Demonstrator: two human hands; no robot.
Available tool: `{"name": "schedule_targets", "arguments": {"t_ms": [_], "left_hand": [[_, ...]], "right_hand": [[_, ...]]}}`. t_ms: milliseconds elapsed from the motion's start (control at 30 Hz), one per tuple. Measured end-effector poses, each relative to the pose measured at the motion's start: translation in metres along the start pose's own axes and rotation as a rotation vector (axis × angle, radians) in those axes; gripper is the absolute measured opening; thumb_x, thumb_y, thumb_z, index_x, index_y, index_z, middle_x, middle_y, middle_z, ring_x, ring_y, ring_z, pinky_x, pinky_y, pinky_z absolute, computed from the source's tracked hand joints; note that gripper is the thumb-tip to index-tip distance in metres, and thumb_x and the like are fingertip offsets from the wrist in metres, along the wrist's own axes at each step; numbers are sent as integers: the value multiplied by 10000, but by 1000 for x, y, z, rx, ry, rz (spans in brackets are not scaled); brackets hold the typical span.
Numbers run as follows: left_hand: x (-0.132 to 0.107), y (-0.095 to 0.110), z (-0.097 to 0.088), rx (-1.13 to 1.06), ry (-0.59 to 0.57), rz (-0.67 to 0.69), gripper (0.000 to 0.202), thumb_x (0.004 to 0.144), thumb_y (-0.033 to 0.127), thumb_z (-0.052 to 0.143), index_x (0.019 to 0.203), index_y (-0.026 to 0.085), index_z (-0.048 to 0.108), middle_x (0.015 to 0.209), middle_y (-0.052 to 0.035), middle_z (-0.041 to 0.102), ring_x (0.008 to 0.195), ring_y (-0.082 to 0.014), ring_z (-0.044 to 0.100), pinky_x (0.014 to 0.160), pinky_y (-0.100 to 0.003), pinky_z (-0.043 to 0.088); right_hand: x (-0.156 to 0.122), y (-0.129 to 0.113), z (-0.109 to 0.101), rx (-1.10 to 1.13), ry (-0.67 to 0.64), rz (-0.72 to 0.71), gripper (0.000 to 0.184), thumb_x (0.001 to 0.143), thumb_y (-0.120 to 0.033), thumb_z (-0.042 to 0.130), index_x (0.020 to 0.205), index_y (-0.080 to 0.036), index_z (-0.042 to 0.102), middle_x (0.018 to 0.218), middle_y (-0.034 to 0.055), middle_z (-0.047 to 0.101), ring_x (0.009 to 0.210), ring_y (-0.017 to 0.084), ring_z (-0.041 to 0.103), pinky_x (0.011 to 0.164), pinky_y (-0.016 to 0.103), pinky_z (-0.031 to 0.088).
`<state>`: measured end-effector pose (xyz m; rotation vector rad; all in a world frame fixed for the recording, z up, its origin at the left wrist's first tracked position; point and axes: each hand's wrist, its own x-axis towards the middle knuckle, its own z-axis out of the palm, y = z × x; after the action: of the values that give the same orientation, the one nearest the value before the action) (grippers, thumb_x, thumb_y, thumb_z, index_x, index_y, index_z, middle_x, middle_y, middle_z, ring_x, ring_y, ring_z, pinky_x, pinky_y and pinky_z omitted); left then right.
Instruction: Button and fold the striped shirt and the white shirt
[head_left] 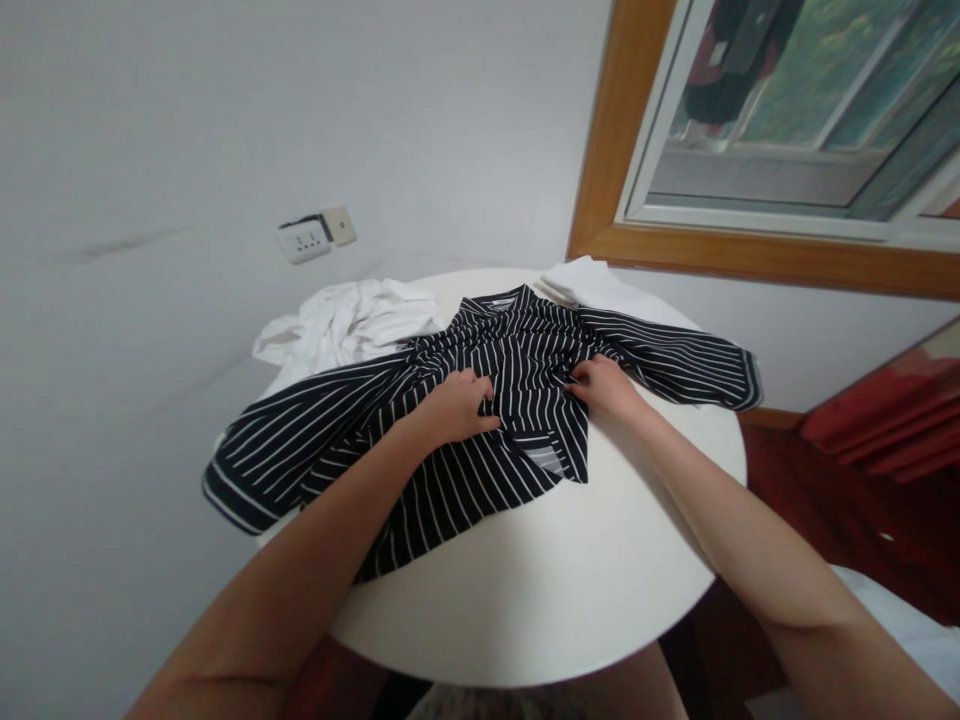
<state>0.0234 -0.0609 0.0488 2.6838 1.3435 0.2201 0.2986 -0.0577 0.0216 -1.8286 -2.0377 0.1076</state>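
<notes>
A black shirt with white stripes (525, 370) lies spread on a round white table (600, 560), collar at the far side and both sleeves stretched outward. My left hand (459, 405) is on the middle of its front, fingers curled and closed on the fabric. At the shirt's right side edge, my right hand (606, 388) pinches the cloth between thumb and fingers. Below my hands, the hem is uneven, and one lower corner is turned so that its paler inner side shows. The left sleeve's cuff hangs over the table's edge.
Crumpled white cloth (352, 325) lies at the table's back left; a folded white cloth (607, 290) is at the back right. The wall behind has a socket (304, 240) and a wood-framed window (600, 200). Red fabric (892, 415) hangs at the right.
</notes>
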Motion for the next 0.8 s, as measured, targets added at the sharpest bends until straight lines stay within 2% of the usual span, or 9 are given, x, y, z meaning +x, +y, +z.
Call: {"name": "schedule_targets", "arguments": {"t_ms": [100,200,333,433,567,700,800], "left_hand": [[0,-7,-5,-37,-77,82,415,803,484,578,1046,154,647,1029,-122,608,981,-259,538,922,-388,398],[-2,-8,-10,-42,-168,145,594,786,608,563,1152,145,627,1201,-160,599,1112,-291,521,992,-399,359],[-5,1,-3,-24,-244,194,879,690,742,586,1285,96,535,1458,-233,405,1350,-362,349,1089,-407,272],[-2,7,12,-43,-226,214,1008,666,780,575,1349,48,456,1517,-287,261,1418,-401,222,1127,-465,210],[9,6,30,-80,-191,270,1012,701,779,543,1415,82,379,1552,-257,170,1448,-380,144,1157,-496,139],[19,4,34,-121,-203,313,1030,714,763,548,1472,114,292,1571,-215,139,1461,-349,117,1173,-482,82],[21,6,32,-136,-203,322,1039,736,761,524,1488,95,255,1570,-211,161,1462,-333,127,1179,-472,76]], "right_hand": [[4,0,6,240,-7,-11,57,752,-245,647,744,-194,625,785,35,580,786,184,540,775,321,418],[6,-4,3,595,12,13,170,789,-348,593,726,-206,524,700,-15,546,667,148,493,673,289,398],[4,-11,-12,894,87,59,320,802,-506,578,741,-221,445,653,-49,441,627,128,416,612,262,370],[3,-14,-23,946,157,56,361,800,-552,577,766,-228,422,680,-49,420,649,127,407,632,252,383],[5,-10,-28,924,233,48,381,798,-584,555,799,-242,387,702,-41,431,673,141,437,651,259,404],[8,0,-36,884,254,60,393,767,-580,566,805,-251,355,665,-48,418,628,147,441,599,262,385],[8,7,-48,845,302,100,385,732,-532,614,777,-249,357,610,-65,372,566,137,400,555,254,344]]}}
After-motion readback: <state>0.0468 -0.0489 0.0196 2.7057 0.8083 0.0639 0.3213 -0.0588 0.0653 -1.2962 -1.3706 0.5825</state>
